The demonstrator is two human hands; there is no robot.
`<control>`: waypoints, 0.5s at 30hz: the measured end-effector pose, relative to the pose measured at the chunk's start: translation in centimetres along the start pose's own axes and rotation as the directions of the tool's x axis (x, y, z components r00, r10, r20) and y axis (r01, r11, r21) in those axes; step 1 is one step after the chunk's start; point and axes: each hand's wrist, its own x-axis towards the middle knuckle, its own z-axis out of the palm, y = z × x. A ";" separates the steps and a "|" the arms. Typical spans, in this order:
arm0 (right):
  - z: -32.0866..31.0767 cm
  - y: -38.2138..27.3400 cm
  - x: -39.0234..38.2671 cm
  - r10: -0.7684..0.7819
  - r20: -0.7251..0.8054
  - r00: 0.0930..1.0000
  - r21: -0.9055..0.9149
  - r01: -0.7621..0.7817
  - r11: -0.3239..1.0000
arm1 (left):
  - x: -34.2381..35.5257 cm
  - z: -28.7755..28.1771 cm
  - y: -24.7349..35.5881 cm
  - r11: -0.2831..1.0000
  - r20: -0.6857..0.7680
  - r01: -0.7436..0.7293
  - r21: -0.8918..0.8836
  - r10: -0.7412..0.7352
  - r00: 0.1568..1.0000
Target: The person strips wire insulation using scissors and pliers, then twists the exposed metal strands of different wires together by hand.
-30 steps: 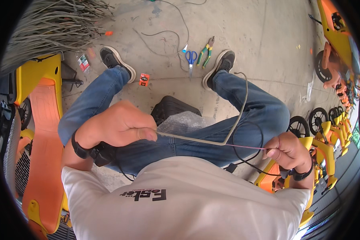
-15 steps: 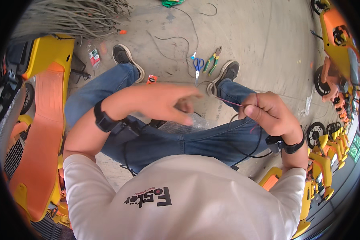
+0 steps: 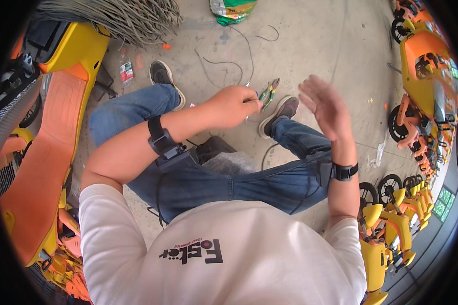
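Observation:
My left hand (image 3: 239,107) is closed in front of me, fingertips pinched together; whatever it holds is hidden or too small to name. Green-and-yellow pliers (image 3: 269,94) lie on the floor just beyond it; most of the scissors are hidden behind this hand. My right hand (image 3: 320,104) is raised to the right, blurred, its fingers apart and nothing visible in them. Below the hands, a crumpled clear bubble-wrap bag (image 3: 224,163) and a black case (image 3: 212,146) lie between my jeans-clad legs. A black cable (image 3: 263,157) loops by my right leg.
Yellow-orange scooters stand at left (image 3: 56,127) and in rows at right (image 3: 392,223). A bundle of grey cables (image 3: 137,23), a plastic bottle (image 3: 126,68), a green sack (image 3: 233,7) and loose wires (image 3: 224,63) lie on the concrete floor (image 3: 336,51).
Both hands have moved forward, away from my body. My right hand let go of the pink wire and opened; the grey wire stretched between them earlier is out of clear sight.

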 end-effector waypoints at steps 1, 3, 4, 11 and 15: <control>-0.6 -0.2 0.4 -0.037 -0.094 0.995 0.359 0.068 0.931 | 0.0 -0.2 0.5 0.999 -0.040 0.051 -0.007 -0.052 0.998; -1.7 -1.9 0.3 -0.118 -0.068 0.991 0.515 0.136 0.846 | 0.2 -0.3 0.7 0.995 -0.082 0.097 -0.017 -0.098 0.992; -2.1 -2.6 0.1 -0.197 -0.051 0.979 0.657 0.182 0.732 | 0.3 -0.4 0.4 0.996 -0.119 0.091 -0.012 -0.091 0.989; -3.9 -3.8 -1.0 -0.490 0.146 0.859 0.890 0.102 0.445 | 1.0 -0.3 0.0 0.996 -0.231 0.073 -0.053 -0.084 0.969; -5.0 -5.4 -1.6 -0.604 0.220 0.766 0.915 0.053 0.400 | 1.1 -0.6 -0.3 0.997 -0.233 0.068 -0.032 -0.073 0.970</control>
